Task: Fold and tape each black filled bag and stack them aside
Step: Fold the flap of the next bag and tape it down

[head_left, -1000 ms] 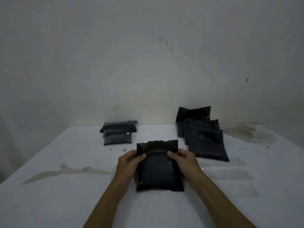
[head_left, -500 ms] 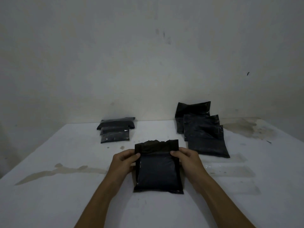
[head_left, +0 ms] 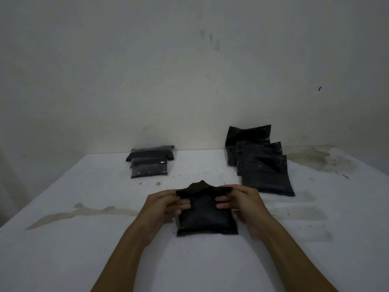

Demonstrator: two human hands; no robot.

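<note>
The black filled bag [head_left: 207, 216] lay on the white table [head_left: 84, 249] before the person, its top flap raised. The left hand [head_left: 163, 207] and right hand [head_left: 244, 204] pinched its upper corners, fingers curled over the front, forearms converging inward.

On the desk [head_left: 84, 260], near the front middle: a filled bag [head_left: 207, 216], left hand [head_left: 166, 207] on its left edge, right hand [head_left: 242, 205] on its right. Behind and to the left, by the wall [head_left: 189, 70]: a small stack of folded bags [head_left: 149, 161]. Behind and to the right: three overlapping unfolded bags [head_left: 261, 163], rearmost leaning against the wall.
</note>
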